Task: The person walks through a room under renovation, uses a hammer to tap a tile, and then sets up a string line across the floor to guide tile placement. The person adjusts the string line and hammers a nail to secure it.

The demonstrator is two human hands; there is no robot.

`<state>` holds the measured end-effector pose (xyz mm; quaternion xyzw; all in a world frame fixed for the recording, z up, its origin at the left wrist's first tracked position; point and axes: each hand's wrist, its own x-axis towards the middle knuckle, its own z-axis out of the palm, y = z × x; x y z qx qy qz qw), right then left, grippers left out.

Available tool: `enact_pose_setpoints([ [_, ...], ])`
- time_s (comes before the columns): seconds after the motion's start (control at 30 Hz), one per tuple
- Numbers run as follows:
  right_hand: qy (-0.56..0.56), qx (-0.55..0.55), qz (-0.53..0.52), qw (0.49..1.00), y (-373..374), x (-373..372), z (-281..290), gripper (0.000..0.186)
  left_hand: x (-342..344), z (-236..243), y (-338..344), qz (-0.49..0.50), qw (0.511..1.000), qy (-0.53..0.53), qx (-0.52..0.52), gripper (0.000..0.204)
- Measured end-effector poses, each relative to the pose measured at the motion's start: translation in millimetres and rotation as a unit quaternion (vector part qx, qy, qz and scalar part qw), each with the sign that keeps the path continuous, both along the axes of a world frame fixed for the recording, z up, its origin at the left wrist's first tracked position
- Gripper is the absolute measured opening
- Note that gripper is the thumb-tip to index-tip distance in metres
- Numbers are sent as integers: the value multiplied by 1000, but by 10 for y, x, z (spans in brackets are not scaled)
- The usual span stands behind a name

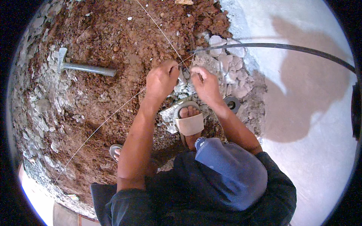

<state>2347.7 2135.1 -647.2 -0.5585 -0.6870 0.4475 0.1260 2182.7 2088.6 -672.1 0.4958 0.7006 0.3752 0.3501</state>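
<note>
A thin pale string (100, 127) runs up from the lower left to my hands, and another stretch leads from there to the top edge. My left hand (163, 80) is closed, its thumb and fingers pinching the string. Close to its right, my right hand (205, 83) pinches a piece of the string too. Just above the hands, the string meets the end of a long dark rod (271, 45), which looks curved and reaches in from the right. Whether the string is knotted there is too small to tell.
A hammer (88, 69) lies on the reddish-brown soil (102, 34) at the left. Broken pale rubble (235, 73) and a grey ring-shaped roll (232, 104) are right of my hands. My sandalled foot (189, 122) stands below them. A smooth pale floor (313, 158) borders the soil.
</note>
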Motion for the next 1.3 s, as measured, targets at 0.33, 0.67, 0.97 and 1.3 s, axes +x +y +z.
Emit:
enact_pose_setpoints([
  [0.33,60,-65,37,995,-233,93,99,19,259,109,303,54,988,144,33,17],
  [0.67,26,-88,32,995,-245,64,123,14,402,170,-21,95,978,-169,-80,23],
  [0.97,30,25,-90,995,235,64,-59,25,385,98,-159,80,986,141,41,10],
  [1.3,200,-142,-218,945,333,-209,-254,22,394,114,-170,73,978,175,84,7],
])
